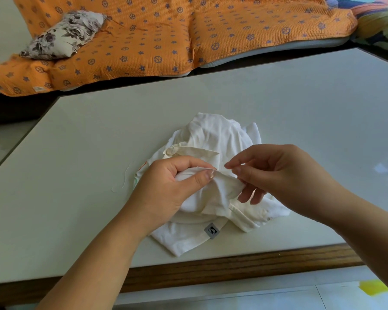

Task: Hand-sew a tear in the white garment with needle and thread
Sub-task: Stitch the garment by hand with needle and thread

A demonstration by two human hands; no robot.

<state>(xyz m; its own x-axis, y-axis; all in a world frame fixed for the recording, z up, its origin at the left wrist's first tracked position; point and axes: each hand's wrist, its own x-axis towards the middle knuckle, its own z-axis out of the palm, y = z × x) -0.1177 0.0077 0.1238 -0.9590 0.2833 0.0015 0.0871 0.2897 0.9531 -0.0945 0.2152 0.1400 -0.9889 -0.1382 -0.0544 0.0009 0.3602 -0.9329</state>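
Note:
A crumpled white garment (213, 139) with a small grey label (211, 230) lies on the pale table (81, 153). My left hand (166, 186) grips a raised fold of the fabric between thumb and fingers. Just right of it, my right hand (276, 173) pinches its thumb and forefinger together at the fold's edge, the other fingers spread over the cloth. The needle is too small to make out between those fingertips. A thin white thread (124, 179) trails on the table to the left of the garment.
The table has a wooden front edge (233, 267). Behind it lies an orange patterned quilt (166, 34) with a floral cushion (63, 34) on it. A light tiled floor (255, 296) shows below the table.

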